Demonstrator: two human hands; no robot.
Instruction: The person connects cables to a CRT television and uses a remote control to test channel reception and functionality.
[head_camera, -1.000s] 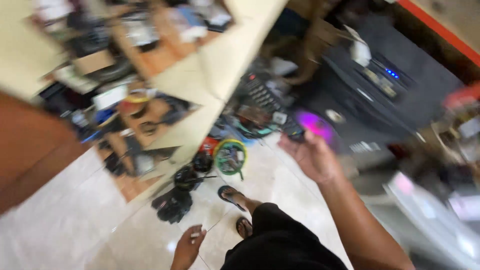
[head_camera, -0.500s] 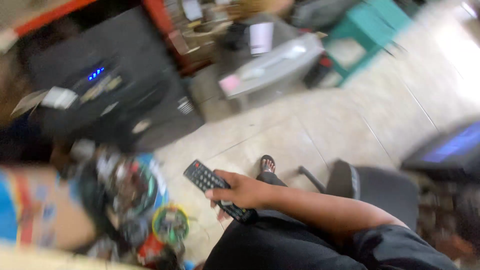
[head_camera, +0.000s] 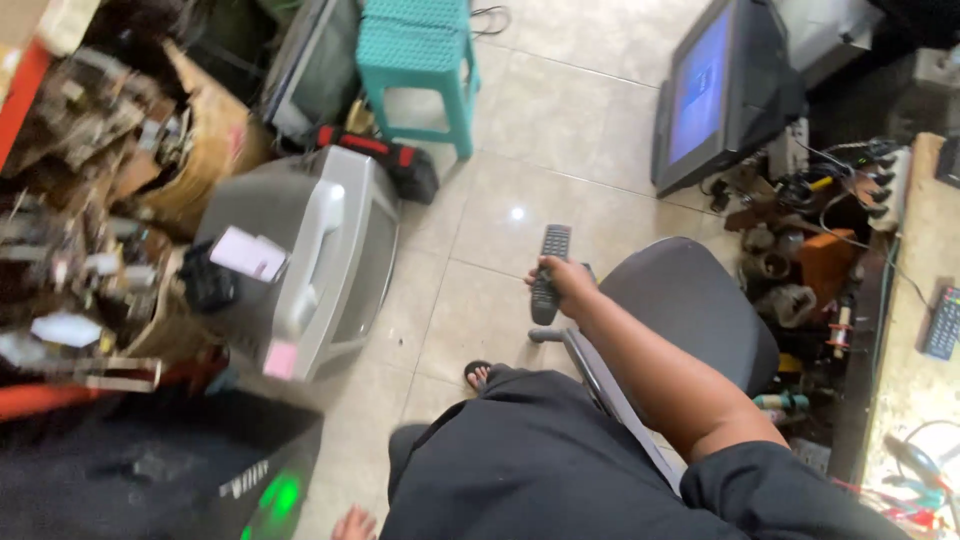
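Black and slim, the remote control (head_camera: 548, 272) sits in my right hand (head_camera: 572, 285), fingers wrapped around its near end while its far end juts out over the pale tiled floor (head_camera: 510, 150). My right arm stretches forward across the dark office chair (head_camera: 700, 310), pointing the remote toward the small television (head_camera: 715, 90) standing far right, screen glowing blue. Only the fingertips of my left hand (head_camera: 352, 523) show at the near edge, so I cannot tell its grip. A grey television (head_camera: 320, 260) sits on the left.
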